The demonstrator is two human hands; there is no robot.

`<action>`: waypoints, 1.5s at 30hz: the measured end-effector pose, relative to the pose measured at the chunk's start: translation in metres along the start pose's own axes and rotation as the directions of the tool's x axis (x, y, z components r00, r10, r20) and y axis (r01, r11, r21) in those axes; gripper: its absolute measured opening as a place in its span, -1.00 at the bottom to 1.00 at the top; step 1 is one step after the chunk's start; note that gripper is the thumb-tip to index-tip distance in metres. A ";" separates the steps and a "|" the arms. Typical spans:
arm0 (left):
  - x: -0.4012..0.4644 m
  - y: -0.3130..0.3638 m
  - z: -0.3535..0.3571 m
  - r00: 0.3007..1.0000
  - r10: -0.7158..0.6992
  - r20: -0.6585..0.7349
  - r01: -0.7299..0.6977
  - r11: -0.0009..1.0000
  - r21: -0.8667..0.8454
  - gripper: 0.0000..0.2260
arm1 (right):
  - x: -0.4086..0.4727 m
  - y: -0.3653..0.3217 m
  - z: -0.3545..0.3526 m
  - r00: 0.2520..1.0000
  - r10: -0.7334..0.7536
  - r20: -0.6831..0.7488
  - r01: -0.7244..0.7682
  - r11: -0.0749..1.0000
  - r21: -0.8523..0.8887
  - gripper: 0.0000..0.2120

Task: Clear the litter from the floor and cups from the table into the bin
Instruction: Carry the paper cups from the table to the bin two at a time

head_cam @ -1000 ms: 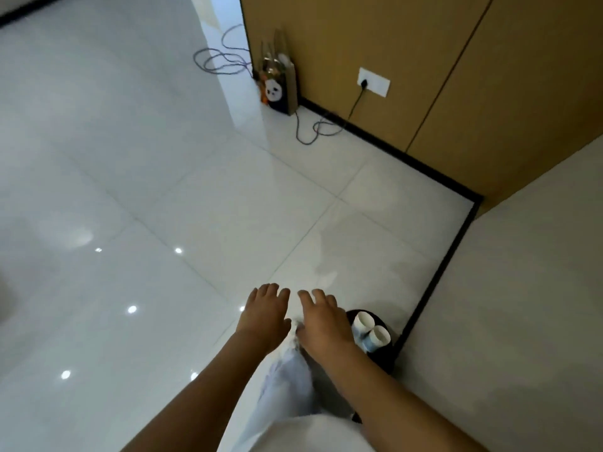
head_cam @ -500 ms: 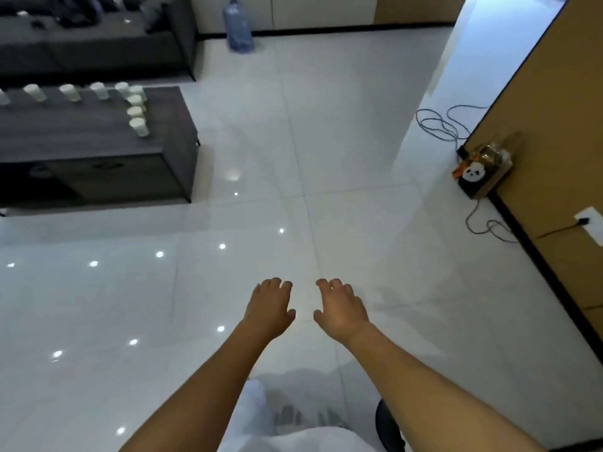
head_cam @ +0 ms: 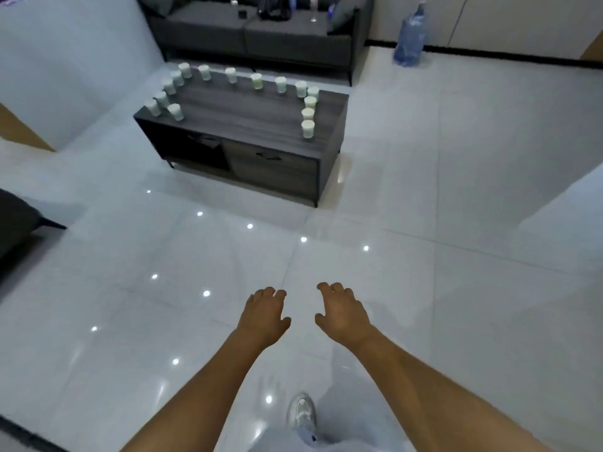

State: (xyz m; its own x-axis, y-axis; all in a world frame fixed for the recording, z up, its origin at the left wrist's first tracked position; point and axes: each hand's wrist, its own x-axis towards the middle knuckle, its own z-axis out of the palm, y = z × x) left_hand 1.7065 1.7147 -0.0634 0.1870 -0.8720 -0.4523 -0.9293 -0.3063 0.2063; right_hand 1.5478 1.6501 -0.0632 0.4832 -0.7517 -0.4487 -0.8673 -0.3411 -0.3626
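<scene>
a dark grey sofa (head_cam: 254,34) stands against the far wall, a blue water bottle (head_cam: 409,37) just beside it.

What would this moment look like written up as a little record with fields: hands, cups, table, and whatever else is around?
left hand: held out over the floor, fingers loosely spread, holding nothing
right hand: beside it, apart, also holding nothing
cups: many pale cups standing upright along the back and both ends of the tabletop
table: low, dark wood, ahead of the person
sofa: dark grey, behind the table
water bottle: large, blue, standing on the floor by the far wall
bin: not in view
</scene>
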 end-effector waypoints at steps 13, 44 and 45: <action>0.171 -0.092 -0.102 0.982 -0.191 -0.005 0.189 0.973 -0.129 -0.49 | 0.234 -0.066 -0.083 0.989 -0.117 0.094 0.129 0.982 -0.140 -0.43; 0.522 -0.509 -0.400 0.903 -0.425 -0.061 0.396 0.879 -0.267 -0.51 | 0.750 -0.449 -0.204 0.934 -0.275 0.229 0.319 0.930 -0.182 -0.45; 0.535 -0.521 -0.408 0.902 -0.429 -0.055 0.400 0.876 -0.271 -0.51 | 0.769 -0.457 -0.207 0.935 -0.267 0.232 0.312 0.931 -0.187 -0.46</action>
State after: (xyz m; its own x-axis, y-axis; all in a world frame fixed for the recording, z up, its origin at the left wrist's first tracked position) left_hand 2.4206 1.2517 -0.0593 0.5844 -0.6760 -0.4488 -0.6526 -0.7203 0.2352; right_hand 2.2912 1.1114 -0.0732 0.7115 -0.4811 -0.5121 -0.6791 -0.6579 -0.3255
